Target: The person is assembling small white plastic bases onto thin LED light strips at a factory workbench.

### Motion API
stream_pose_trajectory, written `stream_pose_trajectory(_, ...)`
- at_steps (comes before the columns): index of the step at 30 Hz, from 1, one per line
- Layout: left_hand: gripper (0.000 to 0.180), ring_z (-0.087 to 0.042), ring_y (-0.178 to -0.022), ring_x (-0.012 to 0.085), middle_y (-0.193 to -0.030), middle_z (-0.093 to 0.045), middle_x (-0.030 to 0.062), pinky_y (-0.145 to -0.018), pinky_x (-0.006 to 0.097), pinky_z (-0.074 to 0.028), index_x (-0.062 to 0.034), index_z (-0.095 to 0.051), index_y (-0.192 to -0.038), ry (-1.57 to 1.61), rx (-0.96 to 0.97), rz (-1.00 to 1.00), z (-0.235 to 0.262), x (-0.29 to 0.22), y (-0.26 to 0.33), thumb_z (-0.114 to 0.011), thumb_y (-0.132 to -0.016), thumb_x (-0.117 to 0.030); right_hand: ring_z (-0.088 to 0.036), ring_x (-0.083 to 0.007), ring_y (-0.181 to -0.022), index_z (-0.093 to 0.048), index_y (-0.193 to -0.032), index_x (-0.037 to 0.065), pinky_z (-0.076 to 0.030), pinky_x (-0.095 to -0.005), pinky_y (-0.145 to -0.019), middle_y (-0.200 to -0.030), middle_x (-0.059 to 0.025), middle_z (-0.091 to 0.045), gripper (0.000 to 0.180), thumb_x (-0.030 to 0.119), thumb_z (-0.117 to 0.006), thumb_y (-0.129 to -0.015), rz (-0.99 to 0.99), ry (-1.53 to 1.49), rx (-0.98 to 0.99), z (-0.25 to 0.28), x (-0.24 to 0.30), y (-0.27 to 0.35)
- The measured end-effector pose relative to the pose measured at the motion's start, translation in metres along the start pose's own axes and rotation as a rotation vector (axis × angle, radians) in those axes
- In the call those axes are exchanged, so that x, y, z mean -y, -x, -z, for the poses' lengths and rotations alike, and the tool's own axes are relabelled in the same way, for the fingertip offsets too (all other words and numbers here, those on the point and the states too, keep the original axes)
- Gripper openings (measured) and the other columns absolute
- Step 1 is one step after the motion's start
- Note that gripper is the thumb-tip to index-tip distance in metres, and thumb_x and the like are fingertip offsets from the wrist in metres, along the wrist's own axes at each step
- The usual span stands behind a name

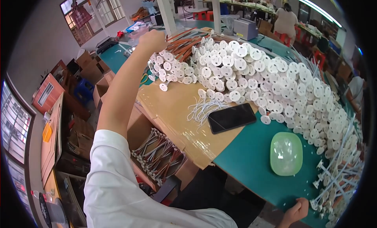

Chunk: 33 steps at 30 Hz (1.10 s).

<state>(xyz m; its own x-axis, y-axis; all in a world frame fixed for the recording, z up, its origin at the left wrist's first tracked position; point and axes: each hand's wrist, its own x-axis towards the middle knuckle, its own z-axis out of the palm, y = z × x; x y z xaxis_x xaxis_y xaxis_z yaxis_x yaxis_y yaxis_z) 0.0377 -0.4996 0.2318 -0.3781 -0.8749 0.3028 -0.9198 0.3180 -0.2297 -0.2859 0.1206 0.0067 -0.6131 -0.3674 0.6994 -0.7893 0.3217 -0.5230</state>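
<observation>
My left hand (pixel 153 41) is stretched far out to the upper left, its fingers closed. It is beside the brown strips (pixel 184 45) at the back of the table; whatever is inside it is hidden. My right hand (pixel 296 213) rests low at the table's near edge with curled fingers, and their contents cannot be seen. A large heap of white round discs on thin stems (pixel 251 67) spreads across the table, with a smaller cluster (pixel 171 67) below my left hand. Close to my right hand lie more discs with pale stems (pixel 333 184).
A black phone (pixel 231 118) and a bundle of white cords (pixel 204 112) lie near the brown cardboard's (pixel 169 106) right edge. A green dish (pixel 286 153) stands on the green tabletop (pixel 245 161). Below, a carton (pixel 139 128) holds stemmed pieces. People sit farther back.
</observation>
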Motion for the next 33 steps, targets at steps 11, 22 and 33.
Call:
stream_pose_trajectory(11,0.052,-0.063,-0.105,0.0338,-0.107,-0.066,0.0161,-0.088,0.047,-0.05,-0.0176,-0.065,-0.115,-0.086,-0.019,-0.006,-0.017,-0.015,-0.002,-0.061,-0.082,-0.056,-0.056,-0.0267,-0.05,-0.064,-0.065,0.004,-0.045,-0.0344,-0.046,-0.062,-0.0102,-0.06,0.041,0.02,-0.043,-0.096,0.16,0.286,0.044,-0.006,0.046,-0.027)
stream_pose_trajectory(22,0.049,-0.057,-0.113,0.0312,-0.114,-0.063,0.0137,-0.092,0.049,-0.046,-0.0138,-0.066,-0.113,-0.125,-0.114,-0.079,-0.023,-0.044,0.022,-0.058,-0.085,-0.054,-0.05,-0.0272,-0.045,-0.061,-0.061,0.009,-0.04,-0.0345,-0.043,-0.057,-0.0089,-0.055,0.029,0.016,-0.047,-0.085,0.148,0.409,0.086,0.0,0.03,-0.015)
stream_pose_trajectory(33,0.024,-0.066,-0.08,0.0224,-0.08,-0.069,0.0121,-0.076,0.035,-0.05,-0.0011,-0.069,-0.088,1.268,-0.494,-0.103,-0.032,-0.177,0.194,-0.07,-0.081,-0.024,-0.048,-0.0235,-0.057,-0.047,-0.072,-0.002,-0.036,-0.0352,-0.054,-0.064,-0.0111,-0.048,0.018,0.007,-0.043,-0.088,0.012,0.145,-0.011,-0.006,0.028,-0.007)
